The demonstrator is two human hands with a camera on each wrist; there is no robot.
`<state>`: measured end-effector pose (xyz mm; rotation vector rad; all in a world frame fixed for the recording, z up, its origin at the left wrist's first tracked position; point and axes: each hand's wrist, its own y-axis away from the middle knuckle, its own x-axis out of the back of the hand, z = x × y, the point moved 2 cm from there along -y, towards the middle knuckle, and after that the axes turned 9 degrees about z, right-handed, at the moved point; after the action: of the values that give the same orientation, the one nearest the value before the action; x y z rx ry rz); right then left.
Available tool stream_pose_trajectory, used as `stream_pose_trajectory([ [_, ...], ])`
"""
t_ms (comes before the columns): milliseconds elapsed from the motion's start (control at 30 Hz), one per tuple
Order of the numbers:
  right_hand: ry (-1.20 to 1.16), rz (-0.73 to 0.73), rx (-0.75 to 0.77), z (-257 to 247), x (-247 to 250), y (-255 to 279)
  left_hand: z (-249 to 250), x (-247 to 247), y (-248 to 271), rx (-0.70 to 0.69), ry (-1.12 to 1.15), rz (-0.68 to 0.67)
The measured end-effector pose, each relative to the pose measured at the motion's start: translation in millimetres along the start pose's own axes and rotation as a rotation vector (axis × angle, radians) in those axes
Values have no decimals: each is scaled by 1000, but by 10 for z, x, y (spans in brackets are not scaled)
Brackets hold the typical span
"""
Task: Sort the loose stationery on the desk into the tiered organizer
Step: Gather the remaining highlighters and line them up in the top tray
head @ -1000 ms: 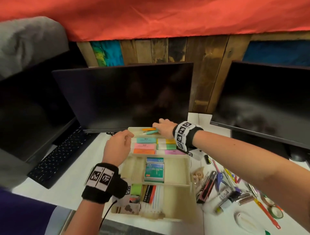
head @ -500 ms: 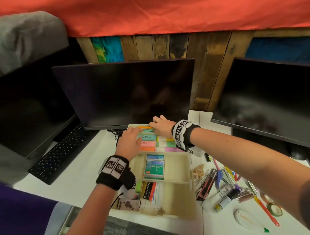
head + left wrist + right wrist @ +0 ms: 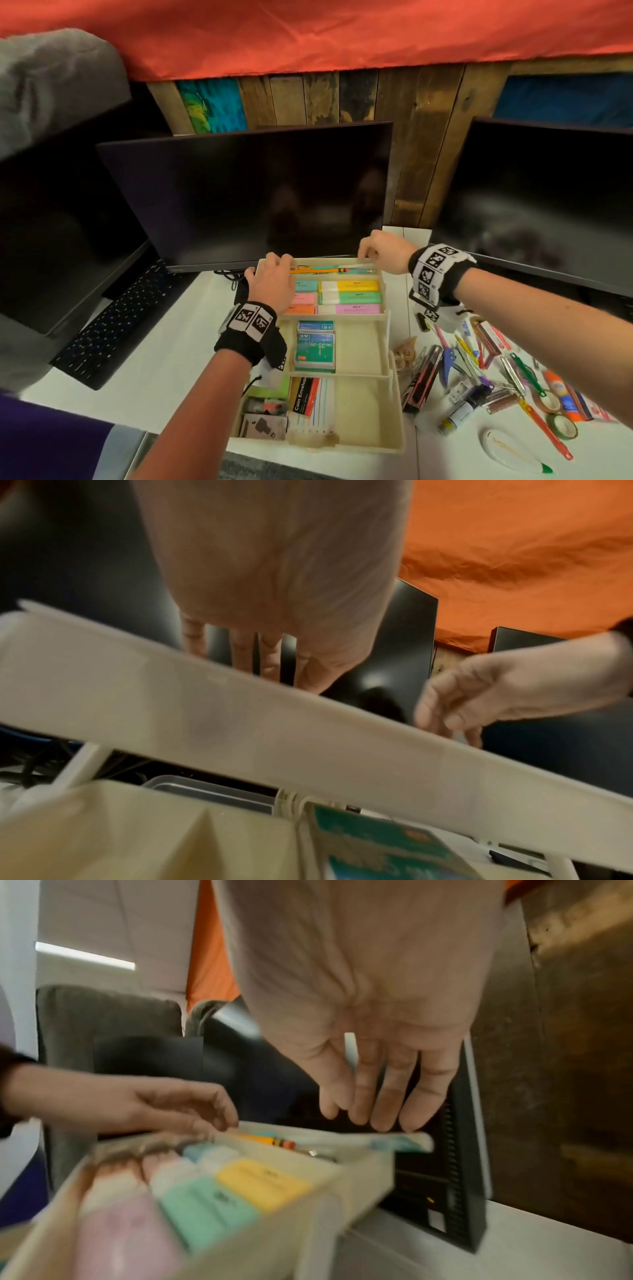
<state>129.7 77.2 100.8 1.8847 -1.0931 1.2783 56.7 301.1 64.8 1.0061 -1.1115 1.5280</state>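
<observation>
The cream tiered organizer [image 3: 363,346] stands on the white desk below the middle monitor. An orange pencil [image 3: 318,270] and a teal-and-white pen [image 3: 356,266] lie in the back row of its top tier, behind pastel highlighters [image 3: 349,298]. My left hand [image 3: 274,274] hovers over that tier's left end with loosely curled fingers and grips nothing I can see. At the right end is my right hand [image 3: 373,255]; in the right wrist view its straight fingertips [image 3: 387,1115] touch the pen [image 3: 404,1141]. Loose stationery [image 3: 479,370] lies right of the organizer.
Staple boxes [image 3: 315,349] fill the middle tier, and coin envelopes [image 3: 301,394] the bottom one. The middle monitor [image 3: 257,195] rises right behind the organizer. A second monitor [image 3: 548,205] stands to the right. A black keyboard [image 3: 113,325] lies left. Tape rolls [image 3: 561,426] sit at the front right.
My left hand has moved up from the organizer's left side to the top tier's left end. My right hand has slid right along the back row to the pen's right end.
</observation>
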Motion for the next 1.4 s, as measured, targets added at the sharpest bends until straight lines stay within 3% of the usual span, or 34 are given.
stream_pose_trajectory([
  [167, 16, 8, -54, 41, -163, 106, 92, -42, -25, -49, -23, -84],
  [400, 8, 161, -95, -21, -135, 93, 151, -7, 30, 2, 107, 31],
  [467, 29, 159, -139, -10, -119, 100, 113, 9, 51, 27, 60, 64],
  [600, 112, 80, -204, -5, -113, 141, 16, -18, 67, 110, -37, -10],
  [767, 52, 207, -151, -184, -104, 151, 23, -10, 46, 100, 9, -49],
  [933, 15, 141, -85, -372, -157, 124, 62, 70, 77, 111, 27, -25],
  [1000, -32, 180, -61, -287, -83, 164, 129, 153, 136, 92, 51, 10],
  [1133, -225, 273, -69, 132, 107, 489, 521, 294, 399, 31, 298, 146],
  [1200, -390, 339, -152, 440, 89, 797, 855, 281, 595, -29, 427, 181],
  [1300, -553, 331, -308, 904, -125, 1366, 1388, 86, 900, -129, 538, 84],
  [1400, -472, 163, -374, 1237, -513, 1916, 1843, -293, 1146, -187, 529, -104],
])
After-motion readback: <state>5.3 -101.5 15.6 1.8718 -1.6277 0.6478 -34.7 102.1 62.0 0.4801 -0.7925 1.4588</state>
